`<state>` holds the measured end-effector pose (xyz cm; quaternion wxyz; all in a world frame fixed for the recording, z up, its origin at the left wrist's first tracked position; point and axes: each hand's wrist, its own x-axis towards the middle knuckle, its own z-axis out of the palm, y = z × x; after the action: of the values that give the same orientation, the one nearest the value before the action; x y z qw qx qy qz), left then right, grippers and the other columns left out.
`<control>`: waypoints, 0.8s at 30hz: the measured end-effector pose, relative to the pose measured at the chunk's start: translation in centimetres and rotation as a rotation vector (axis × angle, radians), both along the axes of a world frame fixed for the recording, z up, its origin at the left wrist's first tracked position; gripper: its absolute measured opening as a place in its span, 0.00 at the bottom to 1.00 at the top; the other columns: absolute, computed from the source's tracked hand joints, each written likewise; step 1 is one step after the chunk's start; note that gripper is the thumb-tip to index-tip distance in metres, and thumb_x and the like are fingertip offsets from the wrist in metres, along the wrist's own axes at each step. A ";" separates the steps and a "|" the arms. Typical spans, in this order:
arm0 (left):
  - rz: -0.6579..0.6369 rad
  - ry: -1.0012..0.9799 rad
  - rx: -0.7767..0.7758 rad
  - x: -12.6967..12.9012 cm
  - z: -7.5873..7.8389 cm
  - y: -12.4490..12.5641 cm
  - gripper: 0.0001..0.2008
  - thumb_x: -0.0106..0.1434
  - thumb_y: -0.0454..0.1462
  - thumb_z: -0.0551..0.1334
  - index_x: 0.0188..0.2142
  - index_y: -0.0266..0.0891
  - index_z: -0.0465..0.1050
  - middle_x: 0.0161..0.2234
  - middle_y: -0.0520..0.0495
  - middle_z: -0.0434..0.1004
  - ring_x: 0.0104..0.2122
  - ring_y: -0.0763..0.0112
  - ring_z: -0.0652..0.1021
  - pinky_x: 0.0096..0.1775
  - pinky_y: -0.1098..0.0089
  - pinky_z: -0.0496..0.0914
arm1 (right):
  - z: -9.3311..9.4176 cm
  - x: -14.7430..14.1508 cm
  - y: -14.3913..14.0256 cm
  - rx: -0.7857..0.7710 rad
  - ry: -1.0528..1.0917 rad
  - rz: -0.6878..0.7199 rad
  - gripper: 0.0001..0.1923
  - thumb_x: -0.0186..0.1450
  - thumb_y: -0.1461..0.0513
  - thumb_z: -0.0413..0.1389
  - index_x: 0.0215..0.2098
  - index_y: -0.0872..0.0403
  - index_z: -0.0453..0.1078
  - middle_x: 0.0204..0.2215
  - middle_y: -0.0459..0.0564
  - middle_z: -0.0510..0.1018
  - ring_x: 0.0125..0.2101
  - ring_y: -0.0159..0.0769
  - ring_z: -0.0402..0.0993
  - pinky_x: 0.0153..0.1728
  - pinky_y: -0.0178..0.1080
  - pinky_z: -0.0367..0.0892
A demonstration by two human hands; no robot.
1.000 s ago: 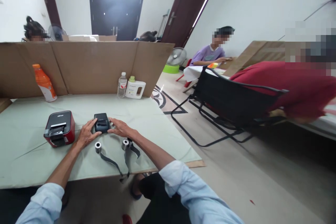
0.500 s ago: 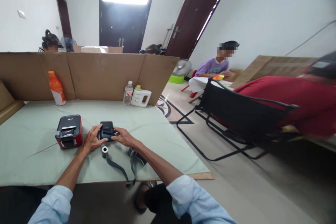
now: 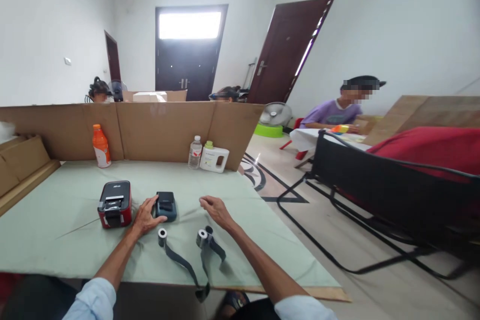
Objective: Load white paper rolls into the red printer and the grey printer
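My left hand (image 3: 146, 218) rests against the left side and front corner of a small dark portable printer (image 3: 166, 206), thumb and fingers spread apart. To the right of that printer, my right hand (image 3: 216, 211) hovers over the table, fingers curled in and thumb against them, with nothing visible in them. In front of the printer stands a paper roll (image 3: 162, 237), its dark strip (image 3: 182, 261) trailing over the table's near edge. Another roll (image 3: 202, 238) with dark strips stands below my right hand. Left of my left hand is a red and black label printer (image 3: 115, 205).
A cardboard partition (image 3: 165, 132) closes off the table's far side. Before it stand an orange bottle (image 3: 101, 147), a clear bottle (image 3: 195, 154) and a white jug (image 3: 215, 159). A black folding chair (image 3: 378, 195) is at the right, and a person in purple (image 3: 332, 112) sits beyond.
My right hand has let go of the small printer and moved away to the right. My left hand stays against it. The view has tilted up and shifted left.
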<state>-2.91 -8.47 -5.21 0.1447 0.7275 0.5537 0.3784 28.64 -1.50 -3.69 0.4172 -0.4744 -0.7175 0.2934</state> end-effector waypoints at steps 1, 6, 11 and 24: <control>0.006 0.000 -0.004 0.0 0.0 0.0 0.41 0.54 0.43 0.74 0.67 0.45 0.66 0.60 0.37 0.74 0.60 0.49 0.75 0.63 0.49 0.69 | -0.3 0.1 -0.2 -0.006 0.009 -0.016 0.21 0.62 0.46 0.50 0.25 0.51 0.73 0.23 0.51 0.78 0.27 0.43 0.74 0.33 0.43 0.69; 0.026 0.006 -0.030 0.0 0.1 -0.3 0.41 0.54 0.41 0.73 0.68 0.47 0.67 0.61 0.38 0.73 0.61 0.49 0.74 0.64 0.50 0.67 | -1.5 0.1 -0.4 0.038 -0.021 -0.012 0.22 0.64 0.46 0.48 0.21 0.50 0.68 0.20 0.50 0.75 0.26 0.43 0.73 0.31 0.42 0.66; 0.057 0.012 -0.046 -0.3 -0.2 -0.3 0.42 0.55 0.41 0.71 0.69 0.44 0.65 0.64 0.37 0.72 0.64 0.50 0.72 0.66 0.51 0.66 | -4.4 0.0 0.6 0.168 -0.113 -0.029 0.22 0.69 0.49 0.46 0.31 0.52 0.76 0.30 0.54 0.83 0.32 0.45 0.79 0.38 0.44 0.71; 0.051 0.412 0.007 -3.3 -1.8 -8.7 0.29 0.76 0.42 0.49 0.73 0.38 0.55 0.72 0.35 0.59 0.71 0.54 0.63 0.67 0.52 0.64 | -9.3 7.0 -6.0 0.368 -0.706 -0.172 0.27 0.76 0.55 0.46 0.67 0.58 0.66 0.66 0.64 0.70 0.66 0.53 0.66 0.64 0.54 0.63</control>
<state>-6.17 -17.17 -7.01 0.0160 0.7757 0.5886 0.2270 35.67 -7.48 -13.00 0.2462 -0.5217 -0.8149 -0.0566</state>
